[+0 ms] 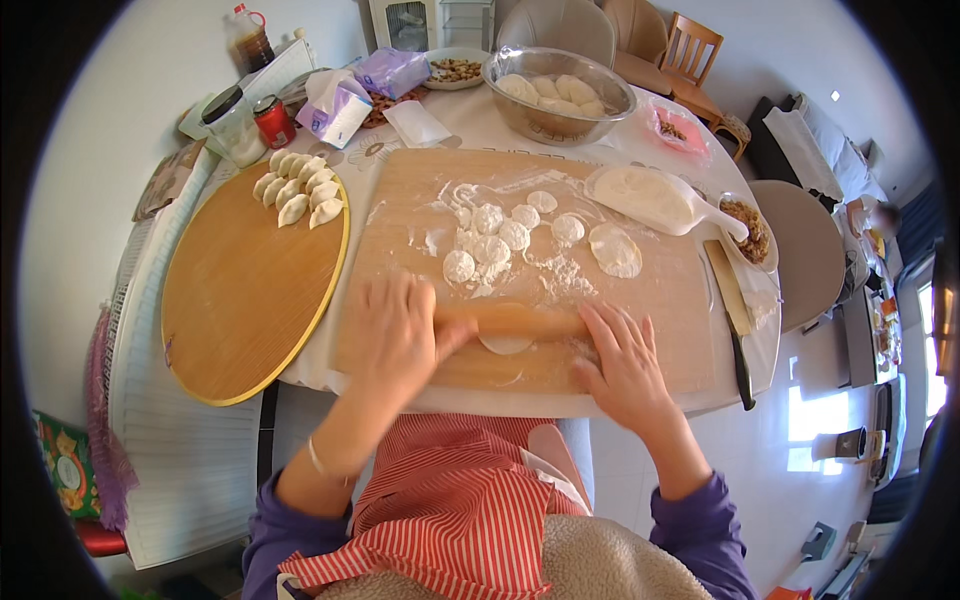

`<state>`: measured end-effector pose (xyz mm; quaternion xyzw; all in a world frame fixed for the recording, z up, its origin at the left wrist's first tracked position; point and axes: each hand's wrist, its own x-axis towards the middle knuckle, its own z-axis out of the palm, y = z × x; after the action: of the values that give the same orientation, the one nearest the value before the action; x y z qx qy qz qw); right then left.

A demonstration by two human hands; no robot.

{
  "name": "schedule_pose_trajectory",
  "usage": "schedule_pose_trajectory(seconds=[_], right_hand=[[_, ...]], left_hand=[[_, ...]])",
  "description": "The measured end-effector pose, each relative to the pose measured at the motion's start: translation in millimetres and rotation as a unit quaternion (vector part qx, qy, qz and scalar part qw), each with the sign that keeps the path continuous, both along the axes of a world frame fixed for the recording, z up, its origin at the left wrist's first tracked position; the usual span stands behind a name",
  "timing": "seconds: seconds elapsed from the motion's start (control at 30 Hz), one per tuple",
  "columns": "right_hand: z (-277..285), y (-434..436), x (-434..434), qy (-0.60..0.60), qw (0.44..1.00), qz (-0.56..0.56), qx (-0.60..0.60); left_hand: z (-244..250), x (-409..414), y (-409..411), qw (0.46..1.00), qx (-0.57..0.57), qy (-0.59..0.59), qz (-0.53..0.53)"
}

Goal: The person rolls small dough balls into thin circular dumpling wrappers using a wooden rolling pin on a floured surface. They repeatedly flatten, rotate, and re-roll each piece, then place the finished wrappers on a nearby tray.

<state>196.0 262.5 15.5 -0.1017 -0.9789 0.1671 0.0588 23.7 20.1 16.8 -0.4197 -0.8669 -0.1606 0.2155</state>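
My left hand (405, 322) and my right hand (619, 341) lie on the two ends of a wooden rolling pin (514, 319), blurred by motion. Under the pin a round dough wrapper (506, 345) partly shows on the floured wooden board (442, 371). Beyond the pin sit several floured dough pieces (491, 250) and loose flour. A flattened wrapper (615, 250) lies to their right, near a white scoop of flour (645, 196). On the left, several shaped dumplings (294, 201) stand in rows at the far edge of a round wooden tray (251, 292).
A steel bowl of dough (559, 97) stands behind the board. To the right are a dish of filling (750, 232) and a cleaver (727, 289) with a black handle. A jar (234, 127), a red can (274, 122) and tissue packs (337, 109) stand at the back left.
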Motion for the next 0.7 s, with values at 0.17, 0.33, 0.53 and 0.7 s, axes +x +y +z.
schedule_pose_trajectory(seconds=[0.17, 0.33, 0.53, 0.7], right_hand=[[24.2, -20.2, 20.1, -0.013, 0.999, 0.034, 0.007], [-7.0, -5.1, -31.3, 0.049, 0.996, -0.008, 0.068], [12.6, -4.9, 20.0, -0.026, 0.999, -0.026, 0.017], [28.2, -22.3, 2.9, -0.015, 0.998, 0.036, 0.04]], left_hand=[[-25.6, 5.1, -38.4, 0.996, -0.006, -0.083, -0.013], [-18.1, -55.6, -3.7, 0.995, 0.011, -0.024, 0.093], [-11.4, 30.7, -2.1, 0.999, 0.014, 0.0, -0.038], [-26.0, -19.6, -26.9, 0.994, -0.016, -0.073, 0.076]])
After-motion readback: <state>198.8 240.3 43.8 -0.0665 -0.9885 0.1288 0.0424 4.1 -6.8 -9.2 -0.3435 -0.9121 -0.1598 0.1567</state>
